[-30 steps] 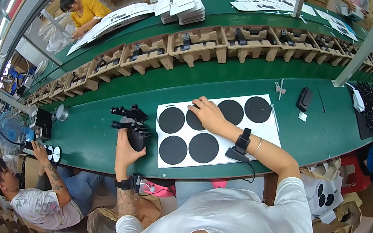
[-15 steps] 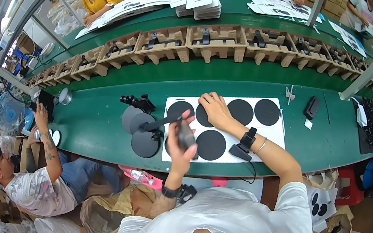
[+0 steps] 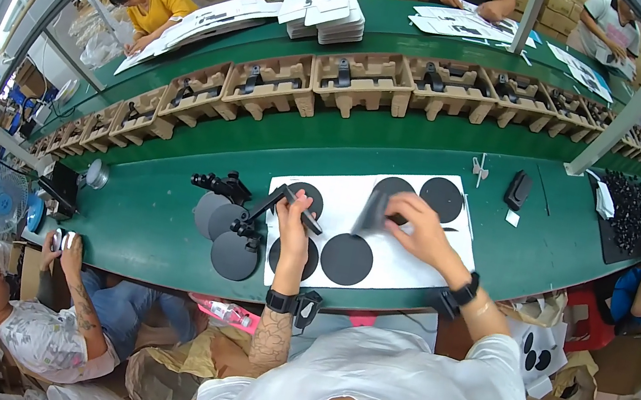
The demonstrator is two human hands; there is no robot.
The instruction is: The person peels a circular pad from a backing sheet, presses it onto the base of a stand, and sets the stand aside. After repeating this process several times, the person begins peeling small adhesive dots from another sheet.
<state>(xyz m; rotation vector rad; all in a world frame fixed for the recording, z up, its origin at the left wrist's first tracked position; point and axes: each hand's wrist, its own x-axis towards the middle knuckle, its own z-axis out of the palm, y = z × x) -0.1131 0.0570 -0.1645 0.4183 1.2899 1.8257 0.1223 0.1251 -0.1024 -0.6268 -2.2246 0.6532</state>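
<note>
My left hand (image 3: 291, 229) is closed around a black jointed stand arm (image 3: 266, 206), whose flat dark plate tilts across the fingers. In my right hand (image 3: 422, 233), thumb and fingers pinch a thin black round pad (image 3: 371, 214), bent and lifted off a white backing sheet (image 3: 344, 202). Several black round pads lie on that sheet, including one nearest me (image 3: 346, 259). Left of the sheet, dark grey discs (image 3: 233, 257) overlap on the green bench. Behind them rests a black jointed bracket (image 3: 222, 185).
A row of brown moulded trays (image 3: 363, 79) with black parts runs along the far side. A black case (image 3: 518, 190) and a heap of small black parts (image 3: 634, 208) lie at the right. A co-worker (image 3: 51, 315) sits at the left; others work across the bench.
My right hand has lifted a black pad off the sheet and moved right and toward me. My left hand has shifted left with the stand arm, turning it. The left co-worker's hands have lowered.
</note>
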